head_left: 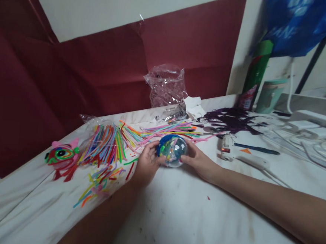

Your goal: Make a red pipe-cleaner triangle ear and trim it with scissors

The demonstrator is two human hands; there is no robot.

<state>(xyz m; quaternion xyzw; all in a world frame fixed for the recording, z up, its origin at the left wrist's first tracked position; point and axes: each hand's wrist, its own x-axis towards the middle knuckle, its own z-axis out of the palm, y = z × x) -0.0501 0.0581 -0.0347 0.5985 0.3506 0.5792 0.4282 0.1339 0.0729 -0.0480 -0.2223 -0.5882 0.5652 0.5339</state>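
Between both hands is a clear plastic ball [172, 151], with blue on its left side and bright multicoloured bits showing inside. My left hand [148, 159] grips its left side, thumb at the lower front. From the right, my right hand [196, 159] holds the clear side with thumb and fingers. Behind and left of the ball lie many coloured pipe cleaners [105, 142]. Short cut pieces [100, 180] are scattered left of my left forearm. A pink, red and green animal figure [65, 158] stands farther left.
Right of my right hand lie a white hot glue gun [228, 147] with a lit orange light and a dark pen-like tool [257, 148]. Purple strands [232, 119], a green cup [271, 96], a power strip [313, 125] and cables are behind. A clear plastic bag [167, 87] leans at the back.
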